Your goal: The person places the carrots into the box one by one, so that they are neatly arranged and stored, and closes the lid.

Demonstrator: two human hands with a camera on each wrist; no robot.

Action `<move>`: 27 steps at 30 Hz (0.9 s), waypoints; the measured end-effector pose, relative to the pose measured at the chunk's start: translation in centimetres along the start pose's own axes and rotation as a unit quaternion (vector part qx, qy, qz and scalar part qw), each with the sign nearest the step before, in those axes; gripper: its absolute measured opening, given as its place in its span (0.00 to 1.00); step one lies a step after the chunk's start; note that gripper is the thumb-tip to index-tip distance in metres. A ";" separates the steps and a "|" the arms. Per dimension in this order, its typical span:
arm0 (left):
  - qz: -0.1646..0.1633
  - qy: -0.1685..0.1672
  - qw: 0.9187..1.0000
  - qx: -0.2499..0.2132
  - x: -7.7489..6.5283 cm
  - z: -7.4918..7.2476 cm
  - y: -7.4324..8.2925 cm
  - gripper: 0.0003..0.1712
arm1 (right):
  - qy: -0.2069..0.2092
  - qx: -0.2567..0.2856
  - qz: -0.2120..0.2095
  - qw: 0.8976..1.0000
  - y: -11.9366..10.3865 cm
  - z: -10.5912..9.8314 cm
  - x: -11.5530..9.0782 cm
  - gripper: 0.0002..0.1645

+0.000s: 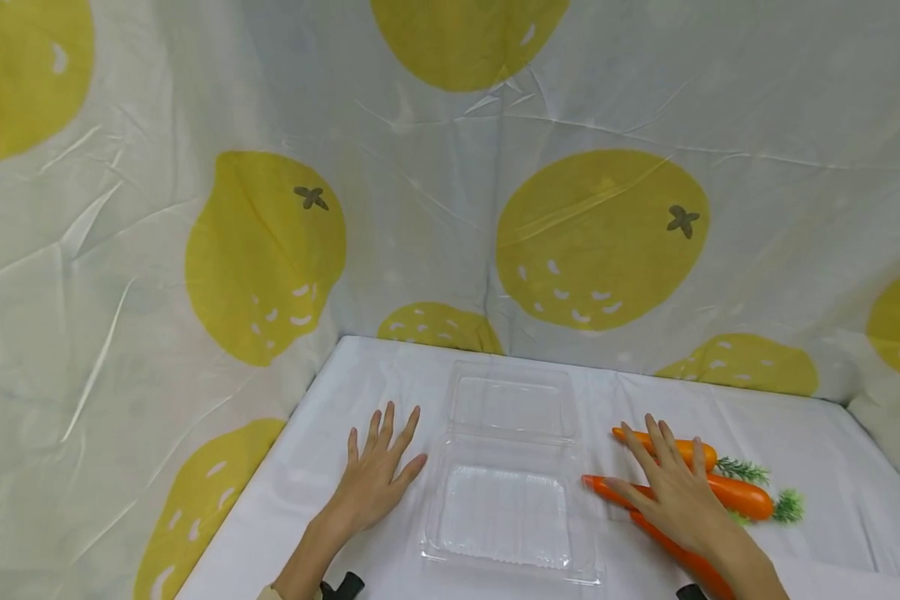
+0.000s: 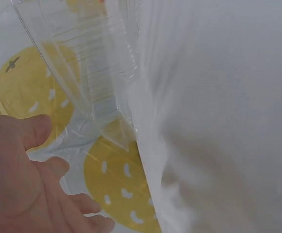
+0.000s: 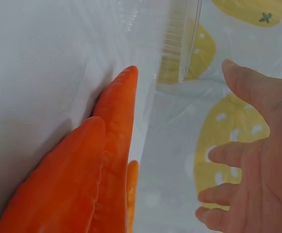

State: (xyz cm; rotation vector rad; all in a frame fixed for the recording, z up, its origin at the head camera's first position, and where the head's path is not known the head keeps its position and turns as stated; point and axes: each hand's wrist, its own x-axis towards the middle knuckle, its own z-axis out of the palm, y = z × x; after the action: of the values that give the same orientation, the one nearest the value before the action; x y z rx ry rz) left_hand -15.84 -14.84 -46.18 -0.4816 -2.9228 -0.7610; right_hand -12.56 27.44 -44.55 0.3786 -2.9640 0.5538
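Note:
A clear plastic clamshell box [image 1: 506, 562] lies with its lid [image 1: 513, 404] folded back on the white table, between my hands. My left hand [image 1: 377, 483] is spread to the left of the box, fingers straight and holding nothing. On the right, my right hand [image 1: 678, 500] is over several orange carrots with green tops, its fingers spread. The far carrot [image 1: 701, 452], the middle carrot [image 1: 742, 497] and the near carrot [image 1: 671, 546] are partly hidden by that hand. In the right wrist view a gap shows between the palm [image 3: 262, 179] and the carrots [image 3: 114, 145].
A white cloth [image 1: 390, 367] covers the table. Behind and to the left hangs a pale curtain [image 1: 420, 208] printed with yellow lemons, close along the table's back and left edges.

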 end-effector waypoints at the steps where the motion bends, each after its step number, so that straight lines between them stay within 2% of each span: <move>1: -0.001 -0.006 1.000 -0.006 -0.2 0.0 0.0 0.39 | 0.000 0.004 0.000 1.000 0.1 0.0 -0.1 0.42; 7: -0.011 -0.056 0.996 -0.075 -1.2 0.0 0.5 0.40 | -0.010 0.018 0.004 1.000 0.5 0.1 -0.9 0.43; 17: -0.014 -0.111 0.979 -0.173 -2.2 0.9 1.3 0.40 | -0.010 0.008 -0.012 1.000 0.9 0.1 -1.7 0.47; 22: -0.012 -0.138 0.969 -0.205 -2.4 1.4 1.2 0.39 | -0.008 0.008 -0.010 1.000 1.3 0.2 -2.2 0.49; 27: -0.014 -0.158 0.962 -0.220 -2.4 1.8 1.1 0.39 | -0.014 0.005 0.007 1.000 1.8 0.2 -2.6 0.50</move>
State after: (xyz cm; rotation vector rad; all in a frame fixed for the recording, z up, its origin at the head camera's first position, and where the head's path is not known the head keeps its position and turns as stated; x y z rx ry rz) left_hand -13.20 -13.74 -47.59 -0.6502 -3.0375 -1.4804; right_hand -10.47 29.56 -45.69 0.3701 -2.9948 0.5711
